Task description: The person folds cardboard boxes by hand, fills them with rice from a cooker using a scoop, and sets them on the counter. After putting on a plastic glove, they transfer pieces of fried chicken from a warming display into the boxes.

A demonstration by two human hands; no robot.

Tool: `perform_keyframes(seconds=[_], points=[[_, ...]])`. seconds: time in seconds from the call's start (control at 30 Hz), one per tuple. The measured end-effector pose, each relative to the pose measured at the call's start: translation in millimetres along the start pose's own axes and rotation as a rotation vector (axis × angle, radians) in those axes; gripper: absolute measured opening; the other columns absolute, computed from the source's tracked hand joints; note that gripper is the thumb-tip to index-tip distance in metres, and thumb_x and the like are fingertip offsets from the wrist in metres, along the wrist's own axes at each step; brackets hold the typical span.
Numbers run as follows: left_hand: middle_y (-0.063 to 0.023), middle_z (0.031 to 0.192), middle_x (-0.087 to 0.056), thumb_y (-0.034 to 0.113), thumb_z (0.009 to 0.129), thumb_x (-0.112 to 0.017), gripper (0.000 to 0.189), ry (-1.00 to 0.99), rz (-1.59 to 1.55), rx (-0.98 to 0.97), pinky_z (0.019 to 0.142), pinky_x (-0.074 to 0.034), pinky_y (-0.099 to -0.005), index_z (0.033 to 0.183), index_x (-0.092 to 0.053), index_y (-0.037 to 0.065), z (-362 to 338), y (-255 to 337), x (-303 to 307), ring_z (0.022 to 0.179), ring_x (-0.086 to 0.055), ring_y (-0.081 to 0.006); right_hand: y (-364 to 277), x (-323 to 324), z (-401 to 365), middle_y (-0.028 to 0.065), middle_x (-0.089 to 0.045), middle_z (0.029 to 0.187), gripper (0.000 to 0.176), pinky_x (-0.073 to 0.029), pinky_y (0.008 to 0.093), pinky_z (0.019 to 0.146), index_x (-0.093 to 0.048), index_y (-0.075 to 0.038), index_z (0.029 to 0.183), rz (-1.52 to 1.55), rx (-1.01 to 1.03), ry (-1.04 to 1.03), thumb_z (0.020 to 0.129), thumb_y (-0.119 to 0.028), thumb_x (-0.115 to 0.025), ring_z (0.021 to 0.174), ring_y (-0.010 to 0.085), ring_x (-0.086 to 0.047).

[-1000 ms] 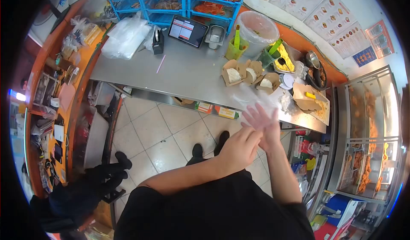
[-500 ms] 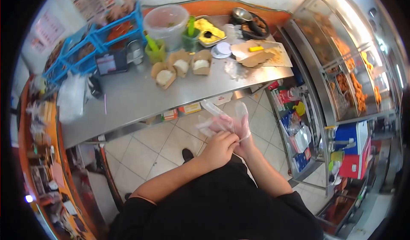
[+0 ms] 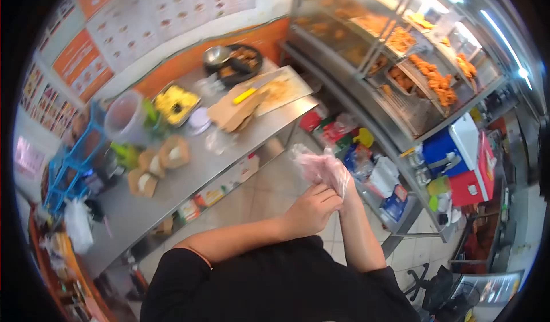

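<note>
My right hand (image 3: 322, 168) is inside a clear, loose disposable plastic glove (image 3: 342, 180), its wrinkled fingertips pointing up and to the left. Blur softens the fingers, which look stretched out, and the hand holds nothing. My bare left hand (image 3: 312, 210) is closed on the glove's cuff at the right wrist, fingers curled into a pinch. Both hands are in front of my body, over the floor between the steel counter (image 3: 195, 170) and the shelving on the right.
On the counter are paper boxes (image 3: 173, 152) with white contents, a tray of yellow food (image 3: 176, 103), a cutting board (image 3: 286, 90), a yellow-handled knife (image 3: 245, 96) and a black pan (image 3: 243, 64). A glass cabinet of fried food (image 3: 432, 78) and a red-and-blue cooler (image 3: 470, 170) stand right.
My view has turned to the right, bringing more of the food cabinet in. The glove sits further over my right hand, and my left hand still grips its cuff.
</note>
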State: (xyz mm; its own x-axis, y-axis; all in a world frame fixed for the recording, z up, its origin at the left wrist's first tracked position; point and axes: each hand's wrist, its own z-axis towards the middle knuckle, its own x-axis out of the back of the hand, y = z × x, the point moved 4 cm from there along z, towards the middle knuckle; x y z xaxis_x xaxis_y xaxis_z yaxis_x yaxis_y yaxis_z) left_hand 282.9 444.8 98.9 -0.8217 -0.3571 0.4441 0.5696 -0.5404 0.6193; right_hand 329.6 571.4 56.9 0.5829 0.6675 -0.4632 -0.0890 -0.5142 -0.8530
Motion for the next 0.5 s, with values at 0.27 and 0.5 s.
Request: perform_keyframes(seconds=[0.27,0.5], points=[[-0.0081,0.1,-0.065,0.002,0.075,-0.066,0.025,-0.042,0.083,-0.095,0.081,-0.054,-0.038,0.1,-0.065,0.004,104.9,-29.2,-61.9,0.094,-0.063,-0.0281,-124.5,47.5,10.4,0.015,-0.005,0.175,0.111,-0.009,0.0583,0.125,-0.018,-0.014,0.167,0.051,0.32,-0.334,0.089,-0.091,-0.033,0.158,0.0357,-0.017],[-0.0135,0.113,-0.064,0.014,0.082,-0.073,0.034,0.029,0.319,0.113,0.089,-0.054,-0.0443,0.114,-0.063,0.005,118.9,-214.3,-18.2,0.104,-0.063,-0.0327,-209.4,125.4,70.2,0.0186,-0.012,0.173,0.099,-0.007,0.0697,0.123,0.003,-0.013,0.167,0.41,0.618,-0.493,0.1,-0.071,-0.043,0.157,0.0474,-0.014]])
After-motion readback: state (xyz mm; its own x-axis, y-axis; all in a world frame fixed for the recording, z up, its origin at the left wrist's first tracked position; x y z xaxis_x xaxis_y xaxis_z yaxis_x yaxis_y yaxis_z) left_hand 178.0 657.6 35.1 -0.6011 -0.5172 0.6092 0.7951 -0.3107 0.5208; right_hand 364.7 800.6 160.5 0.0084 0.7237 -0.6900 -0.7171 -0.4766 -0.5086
